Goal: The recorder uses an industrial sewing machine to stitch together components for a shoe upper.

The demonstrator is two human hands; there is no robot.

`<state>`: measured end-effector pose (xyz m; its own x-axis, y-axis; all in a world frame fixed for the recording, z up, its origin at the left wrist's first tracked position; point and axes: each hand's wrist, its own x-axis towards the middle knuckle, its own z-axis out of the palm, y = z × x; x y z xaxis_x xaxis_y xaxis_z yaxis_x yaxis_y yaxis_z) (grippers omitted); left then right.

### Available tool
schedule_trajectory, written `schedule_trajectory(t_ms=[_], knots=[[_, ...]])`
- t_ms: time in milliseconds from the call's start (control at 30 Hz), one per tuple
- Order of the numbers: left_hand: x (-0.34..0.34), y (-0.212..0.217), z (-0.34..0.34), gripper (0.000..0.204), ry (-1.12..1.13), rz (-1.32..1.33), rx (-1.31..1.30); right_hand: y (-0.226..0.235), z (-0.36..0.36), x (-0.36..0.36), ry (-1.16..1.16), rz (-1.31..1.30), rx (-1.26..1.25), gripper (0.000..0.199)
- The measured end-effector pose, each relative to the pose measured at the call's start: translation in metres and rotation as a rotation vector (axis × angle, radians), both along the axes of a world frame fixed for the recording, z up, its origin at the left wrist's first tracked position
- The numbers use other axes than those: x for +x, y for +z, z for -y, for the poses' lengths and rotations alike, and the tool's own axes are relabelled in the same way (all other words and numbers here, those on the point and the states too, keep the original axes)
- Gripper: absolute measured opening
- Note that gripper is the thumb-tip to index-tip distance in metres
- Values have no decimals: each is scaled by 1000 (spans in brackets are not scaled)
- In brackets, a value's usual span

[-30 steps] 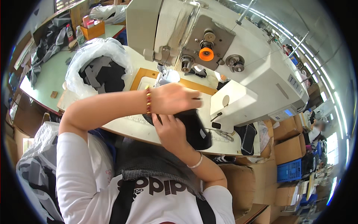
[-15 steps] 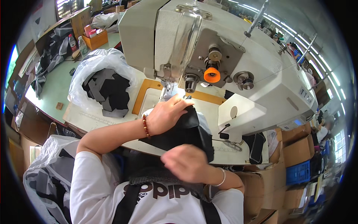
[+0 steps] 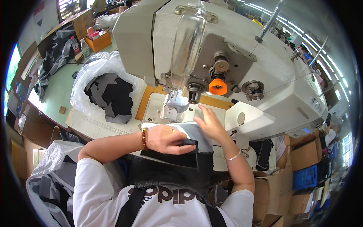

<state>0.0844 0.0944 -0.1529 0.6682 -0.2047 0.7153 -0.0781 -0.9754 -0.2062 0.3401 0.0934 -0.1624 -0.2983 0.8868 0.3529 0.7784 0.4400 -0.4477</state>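
Observation:
My left hand (image 3: 164, 140), a beaded bracelet at its wrist, is closed on a black and grey fabric piece (image 3: 204, 144) at the front of the sewing machine's bed. A folded black strip of it shows at the fingertips. The fabric's black part hangs over the bed's near edge toward my lap. My right hand (image 3: 212, 124) is open at the fabric's far right corner, its index finger and thumb apart and reaching toward the machine. Whether it touches the fabric I cannot tell. Beyond the fabric stands the sewing machine's needle and presser foot area (image 3: 172, 106).
The white machine head (image 3: 280, 89) arches over the work, with an orange knob (image 3: 217, 87) in front. On the left a plastic bag (image 3: 81, 90) holds grey and black pieces; another bag (image 3: 36, 170) is lower left. Cardboard boxes (image 3: 304, 155) and a blue crate (image 3: 304, 178) stand right.
My left hand has drawn back from the needle area toward me with the fabric, exposing its grey side. My right hand has moved from near my chest forward to the fabric's far right.

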Motion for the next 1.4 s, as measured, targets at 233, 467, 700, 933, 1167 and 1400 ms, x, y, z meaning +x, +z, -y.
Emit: schedule_trajectory(t_ms=[233, 467, 700, 933, 1167, 1400], knots=[[6, -2, 21, 39, -78, 121, 85, -16, -6, -10, -16, 319, -576, 57], [27, 21, 35, 25, -209, 191, 38, 5, 34, 36, 140, -293, -573, 13], [15, 41, 24, 39, -5, 26, -431, 8, 70, 26, -380, -385, 586, 10], [10, 37, 13, 41, 254, 193, -771, 7, 5, -16, -484, -52, 528, 27], [4, 28, 7, 43, 412, 231, -945, 18, -20, -28, -288, -76, 375, 17], [23, 15, 4, 43, 360, 407, -965, 31, 39, -46, 77, -564, 22, 35]])
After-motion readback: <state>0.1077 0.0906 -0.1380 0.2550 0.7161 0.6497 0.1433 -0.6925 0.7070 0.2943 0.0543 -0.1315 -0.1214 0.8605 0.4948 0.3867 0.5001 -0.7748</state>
